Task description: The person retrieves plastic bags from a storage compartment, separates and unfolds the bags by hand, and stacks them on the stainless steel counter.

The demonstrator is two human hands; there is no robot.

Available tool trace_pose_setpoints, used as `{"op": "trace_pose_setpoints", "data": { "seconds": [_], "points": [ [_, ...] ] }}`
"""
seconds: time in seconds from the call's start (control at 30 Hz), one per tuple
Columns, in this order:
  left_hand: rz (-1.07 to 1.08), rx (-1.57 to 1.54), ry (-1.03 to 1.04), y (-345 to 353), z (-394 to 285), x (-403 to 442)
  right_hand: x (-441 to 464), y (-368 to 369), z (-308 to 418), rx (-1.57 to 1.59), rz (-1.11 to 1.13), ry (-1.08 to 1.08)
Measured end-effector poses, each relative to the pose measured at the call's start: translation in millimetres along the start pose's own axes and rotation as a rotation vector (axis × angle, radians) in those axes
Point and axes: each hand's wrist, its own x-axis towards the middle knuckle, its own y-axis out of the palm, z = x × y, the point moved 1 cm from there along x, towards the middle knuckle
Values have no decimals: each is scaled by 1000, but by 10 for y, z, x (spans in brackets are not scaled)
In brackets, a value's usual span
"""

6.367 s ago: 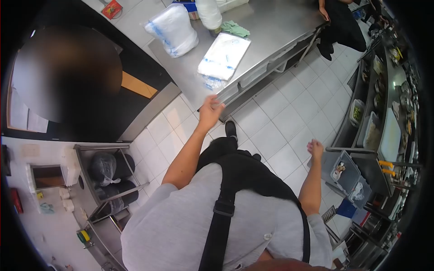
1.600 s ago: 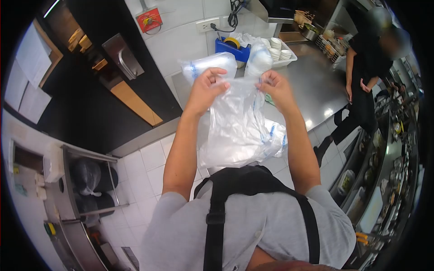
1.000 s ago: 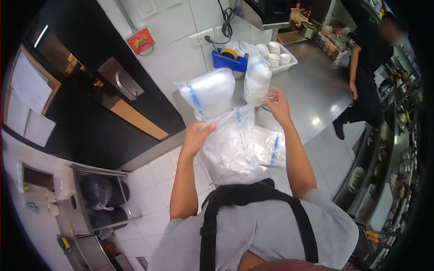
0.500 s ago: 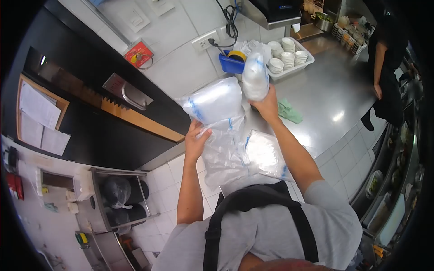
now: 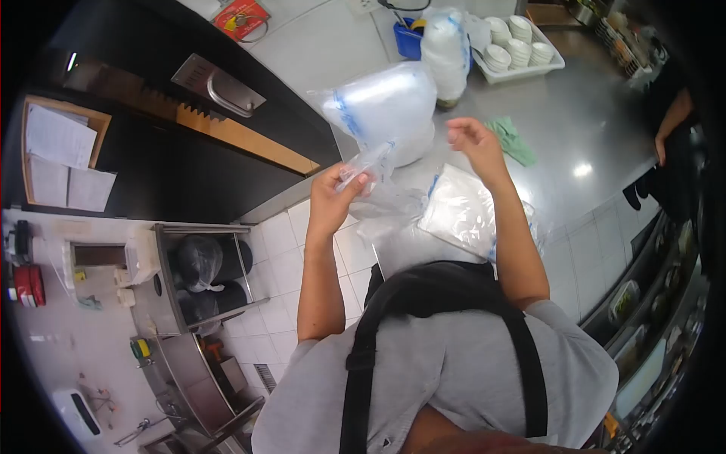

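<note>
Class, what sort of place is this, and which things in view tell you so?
Probably a commercial kitchen: there is a steel worktop, stacks of small white dishes in a white tray, and black bins.

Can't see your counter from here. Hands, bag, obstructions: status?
Left hand gripping clear plastic bag. Right hand loosely open, seemingly empty. Flat packet close beside bag, no obvious obstruction.
</note>
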Motion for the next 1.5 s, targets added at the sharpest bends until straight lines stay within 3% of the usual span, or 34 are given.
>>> {"op": "trace_pose_setpoints", "data": {
  "seconds": [0.07,0.17,0.27,0.4,0.63,0.77,0.97,1.1,1.2,1.4,1.5],
  "points": [
    [105,-99,-39,167,-223,-33,-329,286,343,-154,166,-238],
    [258,-235,-7,360,-333,-49,-399,423,333,-119,269,-298],
    [279,-231,75,389,-350,-63,-447,377,347,339,616,-98],
    [189,-318,151,455,-455,-213,-573,225,449,401,397,-170],
    [93,-427,76,422,-473,-374,-735,6,722,326,394,-326],
    [97,-330,199,462,-438,-295,-845,26,901,427,419,-283],
    [-57,86,242,532,-750,-229,-724,44,1003,11,402,-200],
    [-125,10,250,510,-763,-200,-741,155,1058,-28,403,-190],
    [-141,24,265,512,-745,-173,-630,210,978,-231,320,-259],
    [-134,49,204,508,-704,-187,-572,236,1042,-280,101,-311],
    [-147,11,200,467,-689,-146,-619,226,1170,-356,125,-292]
  ]
}}
